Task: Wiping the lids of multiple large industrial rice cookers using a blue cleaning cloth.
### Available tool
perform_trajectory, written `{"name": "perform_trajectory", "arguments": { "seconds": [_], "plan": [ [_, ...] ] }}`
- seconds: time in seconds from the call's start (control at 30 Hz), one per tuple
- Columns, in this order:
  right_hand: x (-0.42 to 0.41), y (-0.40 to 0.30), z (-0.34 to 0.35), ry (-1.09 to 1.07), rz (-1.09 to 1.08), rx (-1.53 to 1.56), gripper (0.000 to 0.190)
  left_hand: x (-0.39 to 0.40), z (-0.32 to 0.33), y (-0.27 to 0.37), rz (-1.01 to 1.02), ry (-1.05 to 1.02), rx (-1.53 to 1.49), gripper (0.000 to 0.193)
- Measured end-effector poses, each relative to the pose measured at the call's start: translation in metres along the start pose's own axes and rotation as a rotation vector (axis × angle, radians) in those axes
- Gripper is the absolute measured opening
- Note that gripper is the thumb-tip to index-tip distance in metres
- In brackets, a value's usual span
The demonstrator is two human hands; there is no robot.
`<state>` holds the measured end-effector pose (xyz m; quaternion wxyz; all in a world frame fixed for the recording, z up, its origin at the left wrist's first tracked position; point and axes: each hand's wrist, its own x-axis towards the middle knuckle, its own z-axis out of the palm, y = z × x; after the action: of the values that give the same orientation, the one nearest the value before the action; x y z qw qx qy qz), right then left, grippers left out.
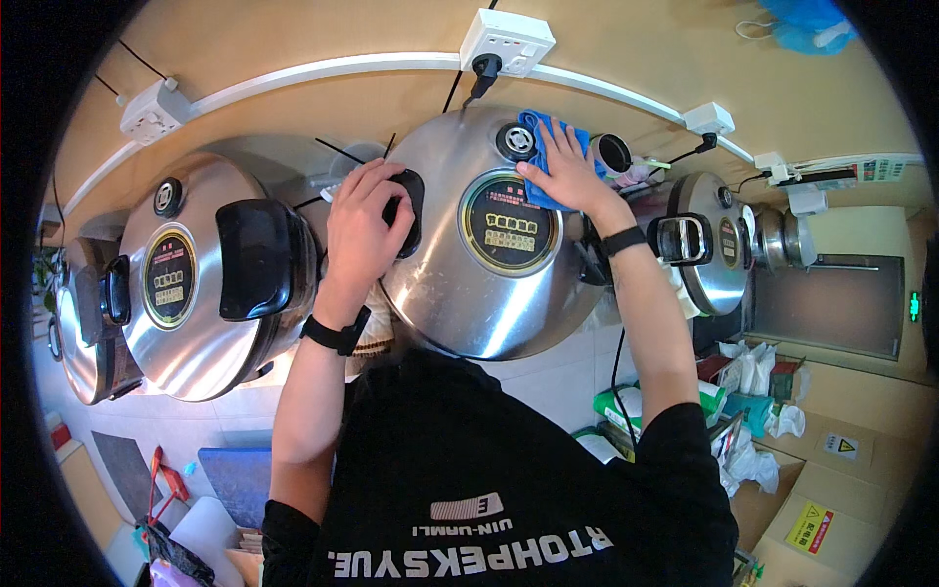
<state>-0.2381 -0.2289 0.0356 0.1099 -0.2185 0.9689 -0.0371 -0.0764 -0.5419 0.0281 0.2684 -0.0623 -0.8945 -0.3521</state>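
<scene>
Before me stands a large stainless-steel pot with a wide lid (433, 220). A round dark label (510, 222) with writing and a black steam-vent knob (516, 141) sit on the lid. My left hand (369, 213) curls its fingers over the black side handle (411, 213) at the lid's left. A folded blue cloth (539, 150) lies on the lid's upper right, beside the vent knob. My right hand (568, 169) presses flat on this cloth, fingers slightly spread, holding it against the metal. Part of the right side handle (594, 257) is hidden behind my right wrist.
Another lidded steel pot (198, 293) stands close at left, a smaller one (711, 242) at right. A plug and cord run from the wall socket (508, 42) behind the lid. A cup (612, 154) stands near my right hand. Bags and boxes (748, 411) lie lower right.
</scene>
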Motion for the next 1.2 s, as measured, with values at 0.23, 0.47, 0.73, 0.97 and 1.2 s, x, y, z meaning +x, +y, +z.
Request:
{"name": "perform_trajectory", "arguments": {
  "seconds": [0.23,0.47,0.73,0.97,1.2],
  "plan": [
    [-0.038,0.003,-0.009,0.105,-0.057,0.339,0.069,-0.002,-0.004,0.000,-0.019,0.006,-0.011,0.008],
    [0.000,-0.012,-0.011,0.081,0.227,1.156,0.051,0.000,0.000,-0.001,0.018,0.025,-0.050,0.009],
    [0.019,-0.062,-0.018,0.249,0.104,0.385,0.049,-0.003,-0.001,-0.002,0.012,0.062,-0.059,0.009],
    [0.039,-0.060,0.003,0.334,-0.140,0.114,0.047,-0.004,0.002,-0.003,0.019,0.072,-0.057,0.009],
    [0.034,-0.103,0.002,0.277,-0.139,-0.152,0.054,-0.005,0.004,-0.005,-0.009,0.089,-0.137,0.020]
  ]
}}
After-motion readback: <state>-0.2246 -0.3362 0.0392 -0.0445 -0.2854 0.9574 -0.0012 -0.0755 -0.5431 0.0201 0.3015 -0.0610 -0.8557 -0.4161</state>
